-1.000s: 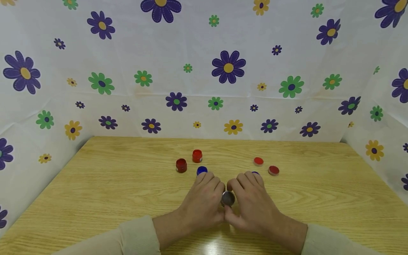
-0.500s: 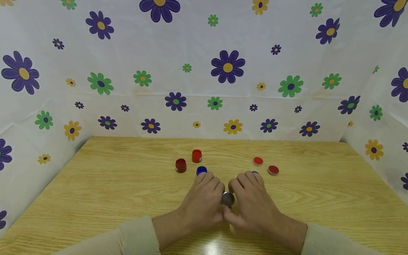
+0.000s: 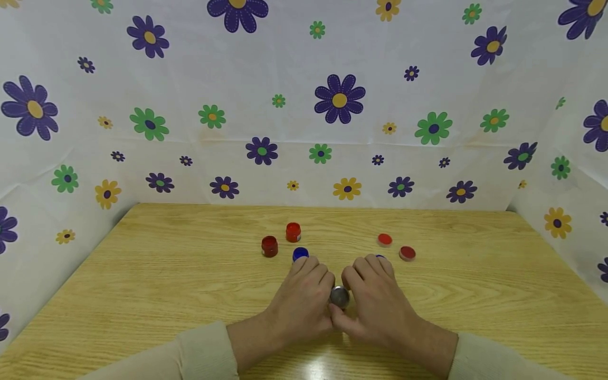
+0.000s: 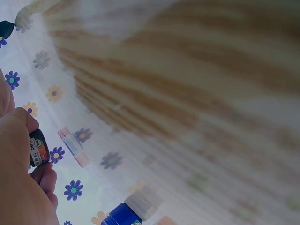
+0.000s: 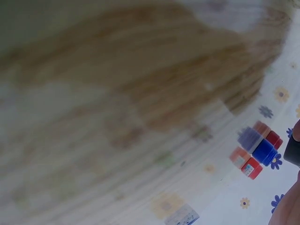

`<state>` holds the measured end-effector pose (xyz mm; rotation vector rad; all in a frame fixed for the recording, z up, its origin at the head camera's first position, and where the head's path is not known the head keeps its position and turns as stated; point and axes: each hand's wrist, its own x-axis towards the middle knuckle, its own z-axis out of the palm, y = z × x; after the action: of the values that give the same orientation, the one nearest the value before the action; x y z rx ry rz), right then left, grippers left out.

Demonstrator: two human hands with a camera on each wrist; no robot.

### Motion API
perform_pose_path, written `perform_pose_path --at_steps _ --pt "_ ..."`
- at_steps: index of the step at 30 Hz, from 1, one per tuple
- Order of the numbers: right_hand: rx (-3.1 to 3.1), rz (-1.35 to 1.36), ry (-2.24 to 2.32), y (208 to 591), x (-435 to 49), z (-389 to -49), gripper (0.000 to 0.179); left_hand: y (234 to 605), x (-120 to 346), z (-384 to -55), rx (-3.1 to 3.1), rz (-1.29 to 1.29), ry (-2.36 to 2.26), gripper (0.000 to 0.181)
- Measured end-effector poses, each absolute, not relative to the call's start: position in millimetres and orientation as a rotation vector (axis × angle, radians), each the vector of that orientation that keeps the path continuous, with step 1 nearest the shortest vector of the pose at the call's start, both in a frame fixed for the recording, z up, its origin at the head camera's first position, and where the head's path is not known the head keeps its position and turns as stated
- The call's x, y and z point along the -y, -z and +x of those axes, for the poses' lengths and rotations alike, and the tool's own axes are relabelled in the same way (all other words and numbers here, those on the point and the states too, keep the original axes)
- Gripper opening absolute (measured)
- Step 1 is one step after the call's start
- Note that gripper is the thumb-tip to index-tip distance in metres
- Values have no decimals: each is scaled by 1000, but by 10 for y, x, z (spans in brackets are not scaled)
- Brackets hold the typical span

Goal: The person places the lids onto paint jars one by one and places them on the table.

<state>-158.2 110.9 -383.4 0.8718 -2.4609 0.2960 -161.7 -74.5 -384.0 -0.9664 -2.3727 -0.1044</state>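
Note:
Close in front of the body, a small black paint jar [image 4: 38,147] with a printed label stands between both hands. From above only its round grey-looking top [image 3: 339,297] shows. My left hand [image 3: 304,298] grips the jar from the left, fingers curled round its side. My right hand [image 3: 372,303] holds the top from the right, thumb at the near side and forefinger at the far side. In the right wrist view the dark jar [image 5: 292,151] shows at the right edge. The hands hide most of its body.
Beyond the left hand stand uncapped paint jars: blue [image 3: 300,254], dark red [image 3: 269,246] and bright red [image 3: 293,232]. Behind the right hand lie a red lid [image 3: 385,240], a dark red lid [image 3: 407,253] and a partly hidden blue lid [image 3: 381,257]. Flowered cloth [image 3: 285,79] encloses the wooden table [image 3: 190,253].
The right thumb has slid slightly left along the near side of the jar's top, and the right forefinger has shifted slightly right. The left hand and the other jars stay put.

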Motion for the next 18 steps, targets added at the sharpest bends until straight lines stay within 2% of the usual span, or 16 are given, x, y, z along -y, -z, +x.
perform_pose_path --at_steps 18 --pt "2436 896 -375 3841 -1113 -1584 38 3838 747 -1616 2395 -969 137 33"
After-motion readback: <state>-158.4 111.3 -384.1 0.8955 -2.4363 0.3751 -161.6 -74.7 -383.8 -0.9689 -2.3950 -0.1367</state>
